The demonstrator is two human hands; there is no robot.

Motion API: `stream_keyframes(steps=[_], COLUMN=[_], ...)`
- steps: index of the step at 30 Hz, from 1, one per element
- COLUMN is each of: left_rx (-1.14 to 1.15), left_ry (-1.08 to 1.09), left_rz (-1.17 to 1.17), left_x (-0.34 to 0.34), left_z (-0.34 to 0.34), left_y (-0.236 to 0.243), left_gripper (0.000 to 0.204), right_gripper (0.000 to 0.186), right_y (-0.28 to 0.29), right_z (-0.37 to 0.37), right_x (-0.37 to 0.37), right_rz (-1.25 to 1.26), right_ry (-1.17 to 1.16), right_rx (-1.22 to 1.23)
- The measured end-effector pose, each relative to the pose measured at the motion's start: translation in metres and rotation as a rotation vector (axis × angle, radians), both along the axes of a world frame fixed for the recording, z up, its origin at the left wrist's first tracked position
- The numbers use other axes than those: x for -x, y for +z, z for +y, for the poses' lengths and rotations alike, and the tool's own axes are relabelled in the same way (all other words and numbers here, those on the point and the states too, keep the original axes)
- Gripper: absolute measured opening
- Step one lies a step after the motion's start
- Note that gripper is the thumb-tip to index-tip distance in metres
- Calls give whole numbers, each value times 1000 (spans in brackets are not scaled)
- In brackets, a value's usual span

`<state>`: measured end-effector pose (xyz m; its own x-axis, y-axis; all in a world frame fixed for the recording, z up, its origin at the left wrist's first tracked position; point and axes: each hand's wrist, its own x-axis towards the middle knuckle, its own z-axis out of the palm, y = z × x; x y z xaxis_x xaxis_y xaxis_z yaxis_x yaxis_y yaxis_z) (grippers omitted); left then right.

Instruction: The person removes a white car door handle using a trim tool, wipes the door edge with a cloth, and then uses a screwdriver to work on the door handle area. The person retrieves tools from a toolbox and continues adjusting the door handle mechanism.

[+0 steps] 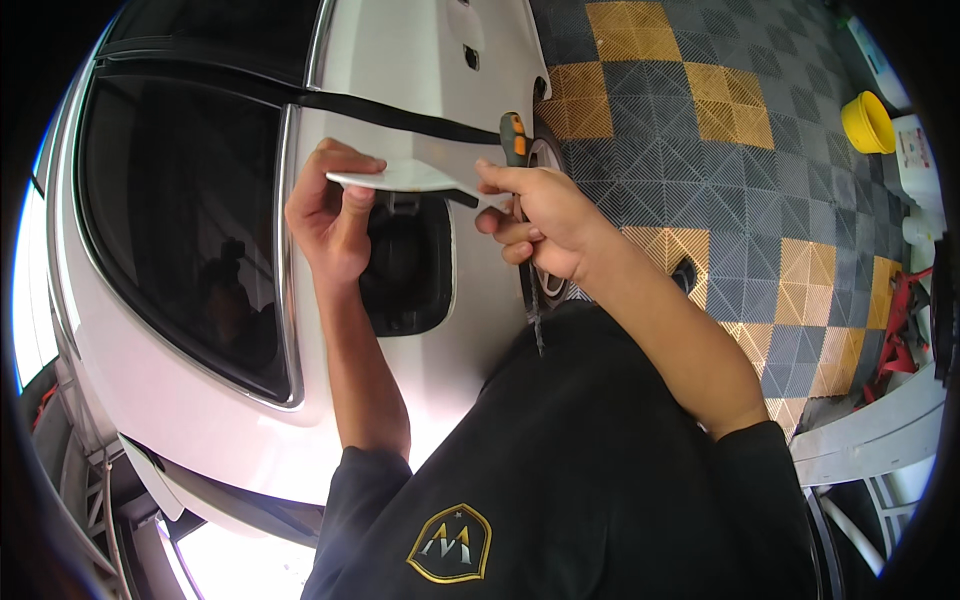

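A white fuel door (pixel 405 178) is held edge-on above the dark fuel filler recess (pixel 408 275) in the side of a white car. My left hand (pixel 332 220) pinches the door's left end, thumb below and fingers on top. At its right end, beside a dark strip, are the thumb and fingertips of my right hand (pixel 555 215). My right hand is closed round a screwdriver (pixel 515 140) with a grey and orange handle pointing away from me. A thin shaft emerges below that hand. Whether the door is still joined to the car is hidden.
The car's dark rear side window (pixel 190 220) lies left of the recess, with a wheel (pixel 550 260) at the right. Grey and yellow floor tiles (pixel 650 110) spread to the right. A yellow tub (pixel 868 124), white containers (pixel 915 160) and a red metal object (pixel 893 345) stand farther right.
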<state>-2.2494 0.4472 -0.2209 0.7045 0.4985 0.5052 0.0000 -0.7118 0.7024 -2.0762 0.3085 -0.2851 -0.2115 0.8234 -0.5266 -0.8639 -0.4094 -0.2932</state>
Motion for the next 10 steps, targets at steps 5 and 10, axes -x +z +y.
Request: stream_keyframes(steps=[5, 10], left_rx=[46, 11], left_ry=[18, 18], left_rz=[-12, 48], left_x=[4, 9], left_z=[-1, 1], left_y=[0, 0], left_gripper=[28, 35], right_gripper=[22, 21], right_y=[5, 7], right_z=[6, 4], right_x=[19, 24], right_rz=[116, 151], right_ry=[-122, -173], right_rx=[59, 82])
